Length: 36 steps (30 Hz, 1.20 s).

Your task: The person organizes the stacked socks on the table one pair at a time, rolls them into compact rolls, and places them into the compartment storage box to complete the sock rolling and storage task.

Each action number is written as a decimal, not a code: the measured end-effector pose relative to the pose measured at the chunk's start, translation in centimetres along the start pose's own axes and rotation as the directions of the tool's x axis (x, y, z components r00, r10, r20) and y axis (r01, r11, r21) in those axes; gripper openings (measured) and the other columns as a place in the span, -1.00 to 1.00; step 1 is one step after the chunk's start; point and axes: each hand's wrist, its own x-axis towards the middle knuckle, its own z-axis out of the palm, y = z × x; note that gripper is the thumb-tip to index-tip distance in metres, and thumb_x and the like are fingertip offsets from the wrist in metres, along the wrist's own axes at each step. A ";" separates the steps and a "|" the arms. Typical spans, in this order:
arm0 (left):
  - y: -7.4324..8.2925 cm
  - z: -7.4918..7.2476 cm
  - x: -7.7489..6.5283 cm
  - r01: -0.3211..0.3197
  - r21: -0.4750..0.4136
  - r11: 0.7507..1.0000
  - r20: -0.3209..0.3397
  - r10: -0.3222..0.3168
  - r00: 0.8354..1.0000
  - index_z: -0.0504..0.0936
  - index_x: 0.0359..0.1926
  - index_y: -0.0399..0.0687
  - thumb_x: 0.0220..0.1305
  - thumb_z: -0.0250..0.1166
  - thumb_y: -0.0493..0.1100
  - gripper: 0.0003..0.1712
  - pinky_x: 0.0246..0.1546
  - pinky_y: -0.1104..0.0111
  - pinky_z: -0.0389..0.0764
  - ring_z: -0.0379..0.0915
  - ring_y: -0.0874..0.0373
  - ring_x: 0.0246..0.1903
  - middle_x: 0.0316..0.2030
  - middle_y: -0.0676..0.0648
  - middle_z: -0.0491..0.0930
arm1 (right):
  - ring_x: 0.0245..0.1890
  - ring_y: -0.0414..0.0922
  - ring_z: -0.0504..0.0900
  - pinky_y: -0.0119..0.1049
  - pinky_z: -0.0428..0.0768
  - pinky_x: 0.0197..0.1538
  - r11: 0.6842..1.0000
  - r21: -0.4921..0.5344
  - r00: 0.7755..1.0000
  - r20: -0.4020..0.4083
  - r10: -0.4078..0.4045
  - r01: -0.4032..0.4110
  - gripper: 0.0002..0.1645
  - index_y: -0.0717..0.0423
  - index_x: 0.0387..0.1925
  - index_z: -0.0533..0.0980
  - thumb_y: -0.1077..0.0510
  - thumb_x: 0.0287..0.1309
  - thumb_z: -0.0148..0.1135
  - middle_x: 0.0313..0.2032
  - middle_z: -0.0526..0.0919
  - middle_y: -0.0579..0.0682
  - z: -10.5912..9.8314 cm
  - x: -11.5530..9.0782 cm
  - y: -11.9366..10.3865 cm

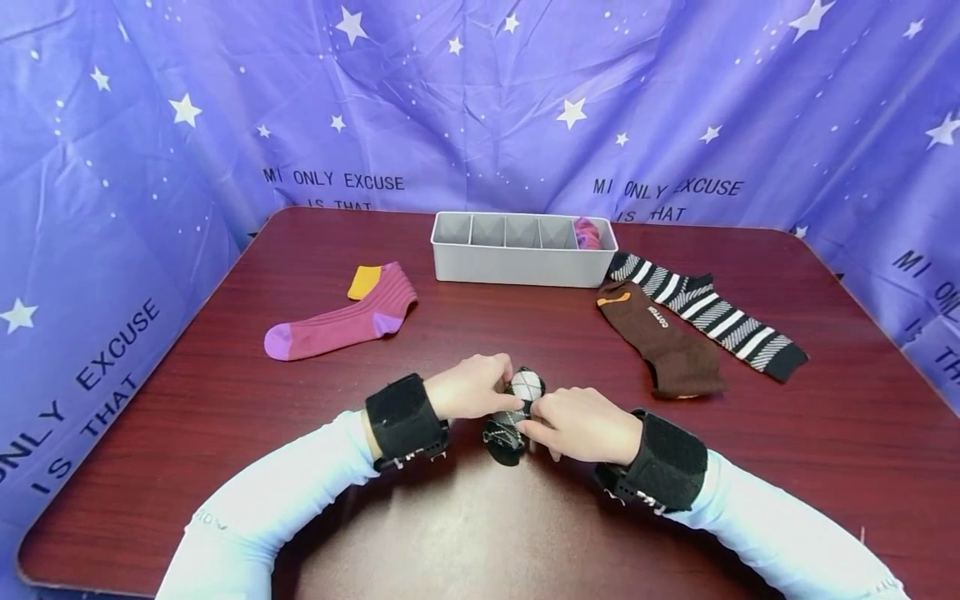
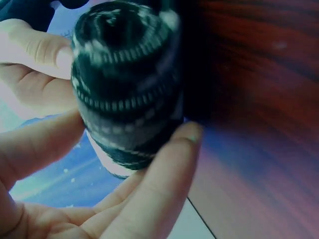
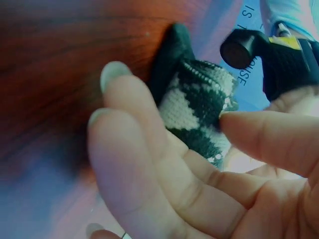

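Note:
A black, grey and white argyle sock (image 1: 527, 385), partly rolled into a thick bundle, is between both hands over the near middle of the table. My left hand (image 1: 468, 387) grips it from the left; in the left wrist view thumb and fingers are around the rolled sock (image 2: 129, 84), its coiled end uppermost. From the right, my right hand (image 1: 581, 425) holds the same sock, thumb against the diamond-patterned side (image 3: 199, 104) in the right wrist view. A dark flat part of the sock extends past the roll there. The fingers hide some of the sock.
A grey divided box (image 1: 521, 262) stands at the back, a pink rolled sock (image 1: 587, 234) in its rightmost compartment. Left lies a pink sock (image 1: 337, 331) with purple and yellow parts. Right lie a brown sock (image 1: 667, 346) and a black-and-white striped sock (image 1: 712, 312), touching or overlapping.

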 end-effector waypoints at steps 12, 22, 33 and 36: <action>2.2 0.9 2.4 0.043 0.105 0.994 0.078 -0.051 0.996 0.24 -0.84 0.02 -0.26 0.35 -0.07 -0.58 -0.73 0.53 0.13 0.04 0.31 -0.76 -0.84 0.15 0.13 | -0.68 -0.33 0.43 -0.38 0.36 -0.54 0.990 -0.014 0.988 -0.075 0.136 -0.137 -0.77 -0.10 -0.51 0.50 -0.11 0.03 0.03 -0.70 0.50 -0.22 -5.6 0.1 3.5; 3.6 1.8 2.1 0.029 0.200 0.979 0.067 -0.044 0.997 0.41 -0.53 -0.07 -0.30 0.34 -0.12 -0.71 -0.61 0.51 0.33 0.33 0.25 -0.60 -0.61 0.07 0.43 | -0.17 0.15 0.47 -0.01 0.36 -0.12 0.882 0.218 0.696 -0.546 0.466 -0.419 -0.51 0.29 -0.10 0.41 0.00 0.07 -0.11 -0.15 0.51 0.28 -13.1 5.5 13.1; 2.9 2.0 2.7 0.037 0.144 0.989 0.085 -0.049 0.995 0.35 -0.74 -0.01 -0.32 0.35 -0.13 -0.71 -0.70 0.54 0.26 0.18 0.31 -0.70 -0.76 0.15 0.26 | 0.02 0.16 0.38 -0.09 0.32 0.06 0.802 0.408 0.674 -0.442 0.592 -0.436 -0.50 0.35 -0.01 0.36 0.09 0.08 -0.10 -0.01 0.40 0.31 -10.6 9.4 17.5; 2.5 1.6 3.2 0.017 0.130 0.991 0.114 -0.032 0.993 0.34 -0.78 0.01 -0.30 0.35 -0.14 -0.71 -0.71 0.56 0.22 0.14 0.32 -0.72 -0.80 0.16 0.23 | -0.23 0.03 0.56 -0.15 0.47 -0.09 0.765 0.490 0.670 -0.403 0.624 -0.418 -0.54 0.33 -0.04 0.39 0.14 0.05 -0.08 -0.06 0.45 0.32 -10.3 9.9 17.6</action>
